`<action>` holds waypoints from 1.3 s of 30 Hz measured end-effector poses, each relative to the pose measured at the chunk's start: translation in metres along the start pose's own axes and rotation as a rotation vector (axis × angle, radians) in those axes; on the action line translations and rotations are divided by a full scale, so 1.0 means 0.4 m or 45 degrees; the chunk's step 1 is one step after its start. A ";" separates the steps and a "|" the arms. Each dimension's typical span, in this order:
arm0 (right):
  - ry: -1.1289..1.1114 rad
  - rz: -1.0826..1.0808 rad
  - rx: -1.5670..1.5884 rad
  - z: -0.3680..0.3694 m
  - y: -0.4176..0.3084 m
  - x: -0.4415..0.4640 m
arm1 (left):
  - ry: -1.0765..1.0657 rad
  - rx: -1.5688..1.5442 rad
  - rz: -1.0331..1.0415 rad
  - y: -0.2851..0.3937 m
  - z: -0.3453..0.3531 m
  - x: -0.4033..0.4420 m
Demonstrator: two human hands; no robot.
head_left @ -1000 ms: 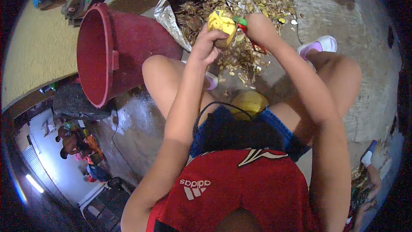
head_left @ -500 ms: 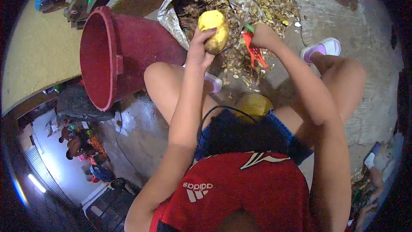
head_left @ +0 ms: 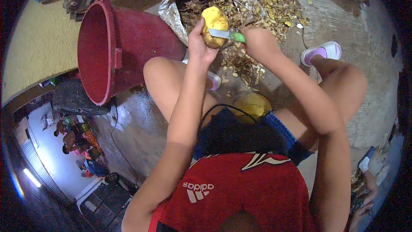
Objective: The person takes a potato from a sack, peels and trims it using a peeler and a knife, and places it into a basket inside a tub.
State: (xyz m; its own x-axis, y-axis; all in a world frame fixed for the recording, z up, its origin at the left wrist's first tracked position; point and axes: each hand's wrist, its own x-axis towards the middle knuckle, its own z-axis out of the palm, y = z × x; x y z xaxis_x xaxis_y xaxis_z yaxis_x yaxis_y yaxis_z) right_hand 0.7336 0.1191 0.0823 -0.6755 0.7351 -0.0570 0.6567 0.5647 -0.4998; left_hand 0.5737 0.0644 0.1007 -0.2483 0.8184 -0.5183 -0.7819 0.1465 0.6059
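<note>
A partly peeled yellow tuber or fruit (head_left: pixel 214 19) is in my left hand (head_left: pixel 201 45), with patches of brown skin on it. My right hand (head_left: pixel 262 45) is closed on the green handle of a knife (head_left: pixel 237 37). The knife's blade lies across the yellow piece, its tip near my left fingers. Behind both hands an open silvery sack (head_left: pixel 169 10) holds brown peelings. More peelings (head_left: pixel 240 62) are scattered on the floor under and beyond my hands.
A large dark red tub (head_left: pixel 146 34) lies on its side at the left. A yellow round object (head_left: pixel 253 105) is between my legs. Several people (head_left: pixel 75 141) are in the lower left background. Another person's limbs (head_left: pixel 370 184) show at the lower right.
The knife's blade has come to rest across the yellow piece as my right hand turned. The red-orange thing seen hanging by my right hand no longer shows.
</note>
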 end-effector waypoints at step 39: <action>-0.036 0.165 0.064 -0.026 0.068 0.038 | 0.007 0.163 -0.048 -0.030 -0.020 0.035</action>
State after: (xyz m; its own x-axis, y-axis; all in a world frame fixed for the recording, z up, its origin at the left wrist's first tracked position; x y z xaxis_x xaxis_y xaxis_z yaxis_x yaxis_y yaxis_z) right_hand 0.7447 0.1494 0.0766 -0.5960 0.7894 -0.1475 0.7216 0.4459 -0.5295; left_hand 0.5749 0.0695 0.0814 -0.2234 0.8079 -0.5454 -0.7115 0.2473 0.6578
